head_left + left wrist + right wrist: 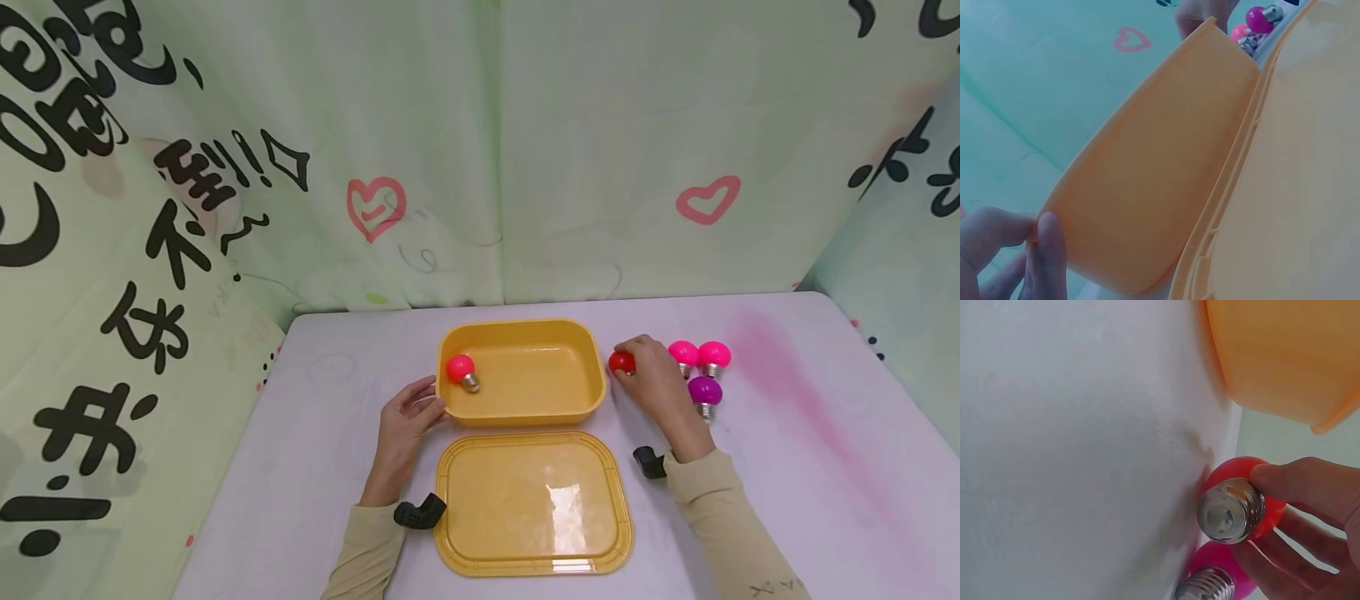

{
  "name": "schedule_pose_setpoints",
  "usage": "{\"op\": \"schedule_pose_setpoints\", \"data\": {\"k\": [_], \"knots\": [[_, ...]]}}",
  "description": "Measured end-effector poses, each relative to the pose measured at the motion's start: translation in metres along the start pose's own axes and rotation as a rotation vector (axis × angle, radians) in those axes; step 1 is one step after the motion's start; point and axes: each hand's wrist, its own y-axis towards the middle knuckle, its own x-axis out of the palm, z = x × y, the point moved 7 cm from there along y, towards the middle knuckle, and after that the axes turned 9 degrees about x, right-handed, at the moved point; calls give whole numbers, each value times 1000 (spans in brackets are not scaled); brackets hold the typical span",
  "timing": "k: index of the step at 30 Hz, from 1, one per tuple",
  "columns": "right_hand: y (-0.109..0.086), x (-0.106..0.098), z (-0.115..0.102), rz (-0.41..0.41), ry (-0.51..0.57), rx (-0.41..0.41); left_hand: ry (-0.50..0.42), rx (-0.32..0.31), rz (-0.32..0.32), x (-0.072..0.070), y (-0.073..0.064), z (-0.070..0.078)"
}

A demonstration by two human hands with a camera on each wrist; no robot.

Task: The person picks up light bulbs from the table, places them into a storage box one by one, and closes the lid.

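Note:
My right hand [656, 375] pinches a red light bulb [622, 362] just right of the yellow box [540, 410]. In the right wrist view, thumb and fingers grip the red bulb's [1247, 472] round part, its metal screw base facing the camera. My left hand [405, 421] holds the box's left rim between thumb and fingers, seen closely in the left wrist view beside the box wall [1141, 162]. Inside the box, at its left end, lies a pinkish-red bulb [461, 367]. Two pink bulbs [683, 352] and a purple bulb [705, 390] sit together right of my right hand.
A yellow lid [525, 500] lies flat on the white-covered table [810, 500] in front of the box. A light curtain [570, 167] with drawn hearts and writing hangs behind the table. Black wrist cameras [420, 512] sit at both sleeves.

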Motion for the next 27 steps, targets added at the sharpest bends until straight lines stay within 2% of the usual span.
{"op": "schedule_pose_setpoints", "data": {"k": [13,20,27], "knots": [[-3,-15,-13,9,53,-37,14,-19,-6,0,1,-4],[-9,-25,-27,19,93,-52,-5,1,-12,0,1,-2],[-14,-34,-41,24,116,-82,-14,-9,-15,0,2,-2]]}}
